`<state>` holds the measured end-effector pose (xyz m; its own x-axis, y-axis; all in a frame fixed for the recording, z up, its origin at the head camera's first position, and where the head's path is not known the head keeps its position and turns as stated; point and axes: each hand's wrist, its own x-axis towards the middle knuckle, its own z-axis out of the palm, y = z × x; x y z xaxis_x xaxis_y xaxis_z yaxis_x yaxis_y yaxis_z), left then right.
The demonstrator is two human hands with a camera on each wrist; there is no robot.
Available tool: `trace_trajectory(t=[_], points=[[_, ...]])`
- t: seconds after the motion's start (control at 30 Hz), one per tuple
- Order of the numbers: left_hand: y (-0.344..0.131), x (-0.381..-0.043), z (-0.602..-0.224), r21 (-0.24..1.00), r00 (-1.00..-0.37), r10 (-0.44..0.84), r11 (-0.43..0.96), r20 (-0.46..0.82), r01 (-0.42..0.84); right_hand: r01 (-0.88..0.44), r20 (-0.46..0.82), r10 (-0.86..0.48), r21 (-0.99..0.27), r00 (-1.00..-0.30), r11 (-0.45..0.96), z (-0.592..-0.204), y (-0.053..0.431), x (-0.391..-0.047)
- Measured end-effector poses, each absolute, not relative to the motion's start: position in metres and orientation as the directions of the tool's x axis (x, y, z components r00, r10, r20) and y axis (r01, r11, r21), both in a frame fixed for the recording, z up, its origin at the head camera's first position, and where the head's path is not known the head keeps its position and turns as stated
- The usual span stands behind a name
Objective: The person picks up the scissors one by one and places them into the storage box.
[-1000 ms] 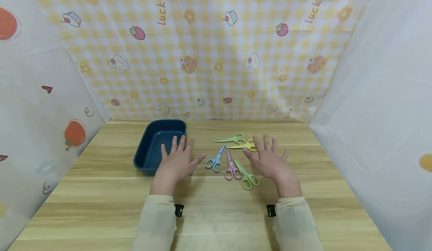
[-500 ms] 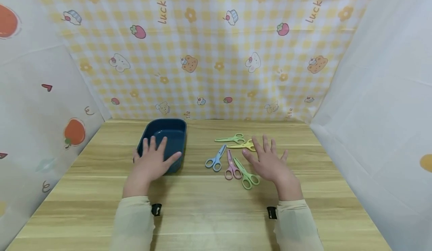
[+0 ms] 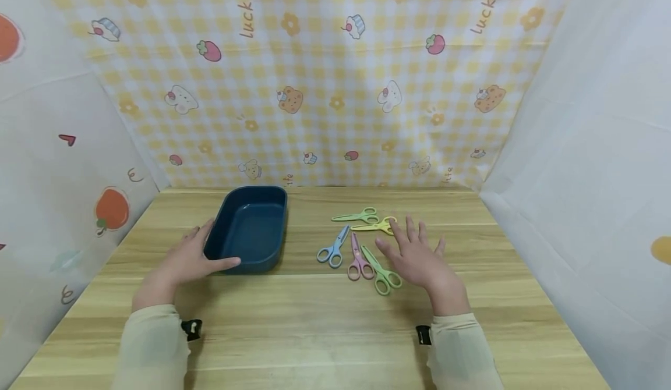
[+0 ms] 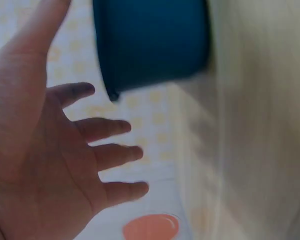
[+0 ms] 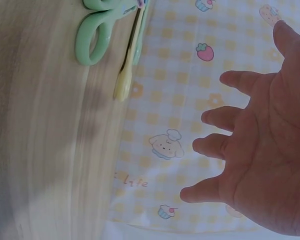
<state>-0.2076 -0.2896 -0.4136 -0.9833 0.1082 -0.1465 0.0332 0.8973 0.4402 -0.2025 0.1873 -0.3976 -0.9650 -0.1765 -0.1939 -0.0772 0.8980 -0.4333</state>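
A dark blue rectangular box (image 3: pixel 257 266) stands on the left part of the wooden table, its inside bare. My left hand (image 3: pixel 183 263) is at its front left corner, fingers spread along the left side and thumb stretched across the front. In the left wrist view, the palm of the left hand (image 4: pixel 50 145) faces the box wall (image 4: pixel 152 45). My right hand (image 3: pixel 419 257) hovers with spread fingers just right of several scissors: blue (image 3: pixel 335 248), pink (image 3: pixel 358 257), yellow (image 3: pixel 367 226), a nearer green pair (image 3: pixel 381 271) and a farther green pair (image 3: pixel 362 216). It holds nothing.
The wooden table (image 3: pixel 325 326) reaches back to a yellow checked cloth (image 3: pixel 335 87). White cloth walls close off the left (image 3: pixel 63 215) and right (image 3: pixel 571 204) sides.
My left hand has moved left from over the box's right side, across it, to its front left corner, and has turned its palm toward the box. The right hand has barely moved.
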Motion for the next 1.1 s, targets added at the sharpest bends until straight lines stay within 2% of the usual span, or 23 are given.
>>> trace_trajectory(t=[0.23, 0.53, 0.9, 1.1], points=[[-0.31, -0.217, -0.429, 0.485, -0.968, 0.141, 0.874, -0.206, 0.024, -0.084, -0.195, -0.182, -0.426, -0.964, 0.901, -0.399, 0.189, -0.202], [-0.31, -0.219, -0.439, 0.558, -0.957, 0.173, 0.83, -0.231, 0.015, -0.1, -0.17, -0.18, -0.397, -0.969, 0.912, -0.391, 0.203, -0.203], [-0.302, -0.221, -0.433, 0.516, -0.932, 0.198, 0.856, -0.302, 0.014, -0.128, -0.174, -0.195, -0.334, -0.965, 0.934, -0.378, 0.218, -0.206], [-0.292, -0.224, -0.431, 0.525, -0.918, 0.214, 0.851, -0.334, 0.008, -0.153, -0.18, -0.201, -0.253, -0.963, 0.955, -0.377, 0.227, -0.217]])
